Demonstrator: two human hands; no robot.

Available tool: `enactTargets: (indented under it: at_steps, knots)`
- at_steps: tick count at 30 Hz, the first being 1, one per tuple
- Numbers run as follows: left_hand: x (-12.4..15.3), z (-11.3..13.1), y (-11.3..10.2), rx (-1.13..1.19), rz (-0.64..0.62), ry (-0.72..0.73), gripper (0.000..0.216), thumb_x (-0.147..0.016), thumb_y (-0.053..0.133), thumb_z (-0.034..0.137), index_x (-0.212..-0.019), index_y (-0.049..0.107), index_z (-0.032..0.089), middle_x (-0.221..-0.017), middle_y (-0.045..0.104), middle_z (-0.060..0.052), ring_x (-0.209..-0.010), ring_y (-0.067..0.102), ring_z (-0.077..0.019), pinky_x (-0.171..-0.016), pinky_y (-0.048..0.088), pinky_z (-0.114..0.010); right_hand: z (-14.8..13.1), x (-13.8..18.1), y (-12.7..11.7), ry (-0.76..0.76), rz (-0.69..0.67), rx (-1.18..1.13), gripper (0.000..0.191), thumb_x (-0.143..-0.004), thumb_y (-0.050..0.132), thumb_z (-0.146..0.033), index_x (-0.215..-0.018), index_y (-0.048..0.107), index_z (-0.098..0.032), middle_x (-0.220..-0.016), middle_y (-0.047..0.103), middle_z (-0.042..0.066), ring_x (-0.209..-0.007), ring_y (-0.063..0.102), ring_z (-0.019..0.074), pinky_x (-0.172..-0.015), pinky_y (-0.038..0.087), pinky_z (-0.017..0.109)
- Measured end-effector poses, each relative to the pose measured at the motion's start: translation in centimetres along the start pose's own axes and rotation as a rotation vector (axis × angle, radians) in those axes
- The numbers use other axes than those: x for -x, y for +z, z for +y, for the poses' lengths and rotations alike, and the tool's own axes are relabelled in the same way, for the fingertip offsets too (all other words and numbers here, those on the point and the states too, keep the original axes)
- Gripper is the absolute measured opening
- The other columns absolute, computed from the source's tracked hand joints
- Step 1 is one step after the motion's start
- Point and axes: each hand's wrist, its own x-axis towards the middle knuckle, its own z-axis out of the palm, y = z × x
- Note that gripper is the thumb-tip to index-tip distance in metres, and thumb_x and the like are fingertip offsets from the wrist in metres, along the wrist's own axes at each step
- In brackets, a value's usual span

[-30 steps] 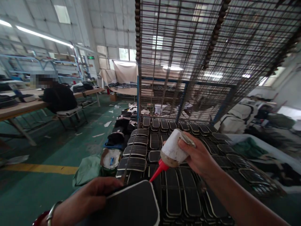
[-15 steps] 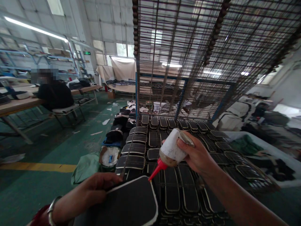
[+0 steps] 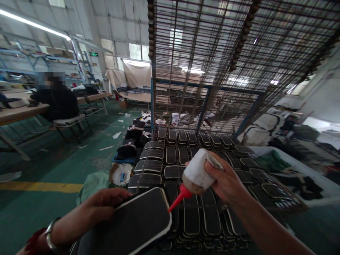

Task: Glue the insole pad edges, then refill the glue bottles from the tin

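My right hand [image 3: 225, 177] is wrapped round a whitish squeeze bottle [image 3: 198, 170] with a red nozzle, tipped downward. The nozzle's tip meets the pale rim line of a dark panel [image 3: 138, 223] with rounded corners, near its right edge. On the panel's far left edge my left hand [image 3: 101, 209] grips it, thumb on top and fingers curled at the edge. A metal bangle circles that wrist. Beneath and beyond lie rows of similar dark panels [image 3: 191, 216] with pale outlines, spread on a wire rack.
A tall wire-mesh rack [image 3: 202, 46] leans overhead. To the left stand a round tub [image 3: 122, 174], a green cloth bag [image 3: 94, 182] and dark piled goods [image 3: 129, 145]. A person [image 3: 60, 95] sits at a long table further left. A white-lined bin [image 3: 302, 173] is at the right.
The nozzle tip has moved along the panel's rim, from near the far right corner down the right edge. The view has shifted slightly; both hands keep their holds.
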Motion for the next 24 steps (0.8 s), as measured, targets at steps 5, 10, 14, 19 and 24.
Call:
enactTargets:
  at_steps: [5,10,14,19,24]
  knots:
    - [-0.3,-0.4,-0.4,0.097,0.045,0.003,0.035,-0.071,0.063,0.02,-0.106,0.068,0.024,-0.104,0.074,-0.006,-0.095,0.068,-0.0329,-0.083,0.052,-0.04,0.4,0.0,-0.6,-0.01,0.046,-0.033,0.03,-0.081,0.075,-0.032,-0.108,0.065,-0.022,-0.088,0.072,0.007,-0.087,0.067,0.0251,-0.075,0.055,0.034]
    - [-0.8,-1.0,-0.4,0.27,0.058,0.003,0.039,-0.069,0.068,0.017,-0.107,0.067,0.025,-0.104,0.073,-0.007,-0.093,0.069,-0.033,-0.083,0.053,-0.042,1.1,-0.4,-1.1,-0.044,0.215,-0.052,0.032,-0.077,0.078,-0.036,-0.101,0.068,-0.019,-0.084,0.07,0.007,-0.078,0.065,0.023,-0.069,0.055,0.032]
    - [-0.8,-1.4,0.2,0.394,0.093,-0.004,0.043,-0.067,0.071,0.013,-0.108,0.065,0.025,-0.105,0.073,-0.006,-0.094,0.069,-0.0329,-0.082,0.054,-0.043,1.9,-0.9,-1.4,-0.077,0.416,-0.102,0.038,-0.07,0.083,-0.04,-0.097,0.069,-0.016,-0.081,0.067,0.005,-0.072,0.061,0.0195,-0.061,0.053,0.027]
    - [-1.0,-1.5,1.4,0.467,0.104,0.029,0.041,-0.069,0.071,0.01,-0.108,0.063,0.023,-0.105,0.072,-0.009,-0.092,0.07,-0.0328,-0.08,0.055,-0.044,2.7,-1.3,-1.5,-0.142,0.511,-0.142,0.032,-0.071,0.083,-0.037,-0.092,0.069,-0.018,-0.08,0.065,0.002,-0.071,0.059,0.017,-0.058,0.051,0.023]
    - [-1.2,-1.2,2.4,0.541,0.158,0.057,0.043,-0.067,0.073,0.007,-0.107,0.063,0.021,-0.102,0.073,-0.011,-0.09,0.07,-0.0347,-0.078,0.055,-0.047,3.2,-1.1,-0.8,-0.16,0.56,-0.157,0.029,-0.069,0.084,-0.036,-0.087,0.07,-0.019,-0.077,0.064,0.0,-0.066,0.058,0.0149,-0.059,0.053,0.023]
